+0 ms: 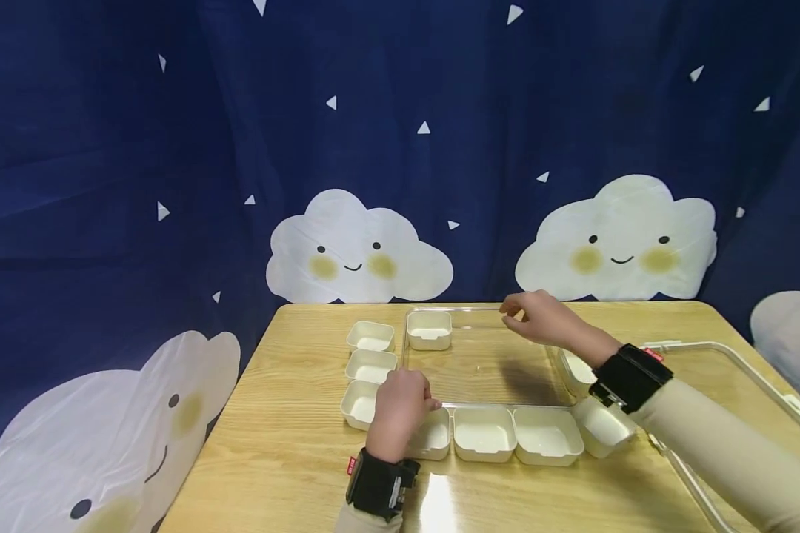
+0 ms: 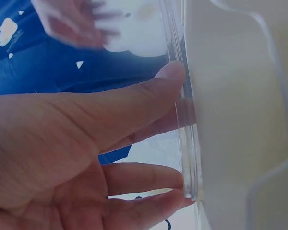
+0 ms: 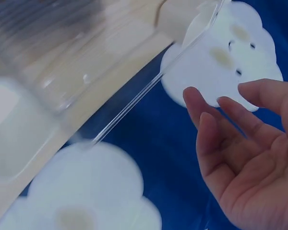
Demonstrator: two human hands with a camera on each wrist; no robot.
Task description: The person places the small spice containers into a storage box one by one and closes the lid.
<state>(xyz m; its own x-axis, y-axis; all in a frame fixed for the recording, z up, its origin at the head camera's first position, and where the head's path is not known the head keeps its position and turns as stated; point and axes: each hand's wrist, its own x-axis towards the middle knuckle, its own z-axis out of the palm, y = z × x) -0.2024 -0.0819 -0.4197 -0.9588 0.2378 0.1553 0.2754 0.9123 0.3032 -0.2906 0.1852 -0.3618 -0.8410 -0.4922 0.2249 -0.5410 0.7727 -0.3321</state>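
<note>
A clear plastic box (image 1: 480, 374) lies on the wooden table, with a small white bin (image 1: 430, 331) standing in its far left corner. My left hand (image 1: 402, 407) is at the box's near left corner. In the left wrist view, its thumb (image 2: 170, 76) and fingers pinch the transparent rim (image 2: 186, 139), right beside a white bin (image 2: 225, 96). Over the far side of the box, my right hand (image 1: 543, 318) is raised with nothing in it. Its fingers (image 3: 209, 139) are loosely bent and apart from the rim in the right wrist view.
Several white bins surround the box: a column (image 1: 371, 365) on the left, a row (image 1: 484, 434) along the front, others (image 1: 603, 426) at the right, partly behind my forearm. A clear lid with a white-edged frame (image 1: 760, 374) lies farther right. A dark blue cloud-print curtain (image 1: 480, 148) hangs behind.
</note>
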